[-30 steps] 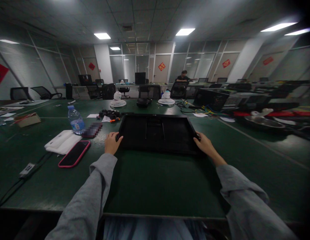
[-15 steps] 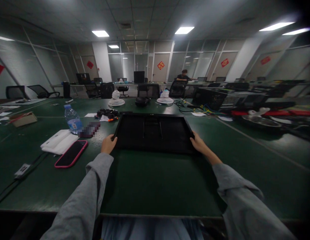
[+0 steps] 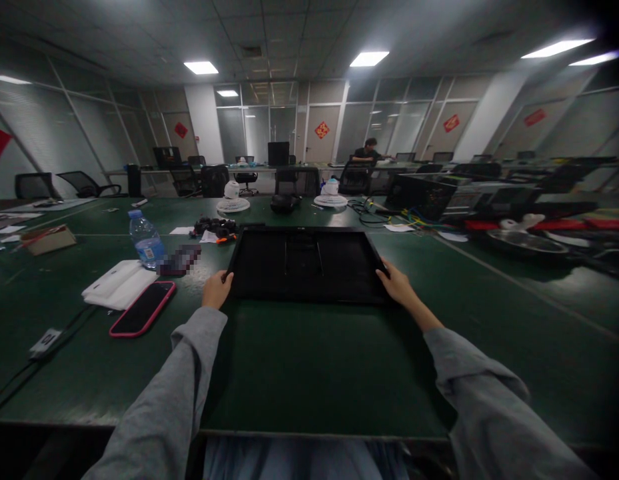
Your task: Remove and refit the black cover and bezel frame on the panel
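Note:
Between my hands is a wide black rectangular panel point(image 3: 259, 267) with a raised rim, at the middle of the green table. Two thin lines run front to back near its centre; I cannot tell what exactly it is. My left hand point(image 3: 217, 289) grips its left edge, thumb on the rim, fingers mostly hidden. On the opposite edge my right hand point(image 3: 395, 283) holds on the same way, its fingers partly under the panel. Left of my left hand lies a phone with a pink-red case point(image 3: 143, 309), close to a white folded packet point(image 3: 118, 284).
A water bottle point(image 3: 146, 240) and a blurred-out dark item point(image 3: 179, 259) stand left on the table point(image 3: 329, 373). Beyond the panel are white fans point(image 3: 232, 203), a black pouch point(image 3: 285, 203) and cables. A metal pan point(image 3: 526, 243) sits right. A person point(image 3: 368, 151) works far behind.
The panel's near edge sits very slightly farther from me, and my right hand has shifted a little to the left on its edge. Both hands keep their grip.

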{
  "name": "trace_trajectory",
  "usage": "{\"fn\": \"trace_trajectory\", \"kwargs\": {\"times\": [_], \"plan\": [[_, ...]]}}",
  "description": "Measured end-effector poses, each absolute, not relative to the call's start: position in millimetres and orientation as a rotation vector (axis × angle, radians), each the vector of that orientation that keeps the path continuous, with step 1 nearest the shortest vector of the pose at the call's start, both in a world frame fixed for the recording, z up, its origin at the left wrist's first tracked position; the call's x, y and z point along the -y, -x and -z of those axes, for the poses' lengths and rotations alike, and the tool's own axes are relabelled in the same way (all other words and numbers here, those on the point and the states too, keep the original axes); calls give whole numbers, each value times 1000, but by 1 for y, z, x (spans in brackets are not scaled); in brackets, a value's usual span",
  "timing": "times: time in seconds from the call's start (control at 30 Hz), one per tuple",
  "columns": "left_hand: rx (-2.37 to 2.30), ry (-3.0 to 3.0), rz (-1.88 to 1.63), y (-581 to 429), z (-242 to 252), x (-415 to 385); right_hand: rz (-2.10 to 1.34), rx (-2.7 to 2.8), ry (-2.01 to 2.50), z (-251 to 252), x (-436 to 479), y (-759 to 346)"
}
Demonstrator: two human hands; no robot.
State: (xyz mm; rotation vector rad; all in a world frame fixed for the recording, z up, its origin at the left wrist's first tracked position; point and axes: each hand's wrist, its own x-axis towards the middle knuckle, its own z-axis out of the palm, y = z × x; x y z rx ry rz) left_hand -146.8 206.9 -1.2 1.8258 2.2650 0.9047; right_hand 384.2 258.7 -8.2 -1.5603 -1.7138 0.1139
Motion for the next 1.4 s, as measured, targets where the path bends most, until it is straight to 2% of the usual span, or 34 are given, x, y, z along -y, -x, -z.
{"fn": "trace_trajectory", "kwargs": {"times": [0.23, 0.43, 0.63, 1.07, 1.4], "plan": [[-2273, -1769, -929, 146, -1, -204, -137, 1682, 1590, 7, -258, -385], [-2309, -1620, -935, 151, -1, -207, -460, 1675, 1554, 19, -269, -410], [-2310, -1603, -934, 150, 0, -208, -122, 1613, 1587, 19, -282, -413], [-2317, -1648, -937, 153, 4, -211, -1021, 1265, 1346, 14, -266, -395], [-2320, -1706, -959, 152, 3, -211, -874, 1295, 1312, 11, -266, -381]]}}
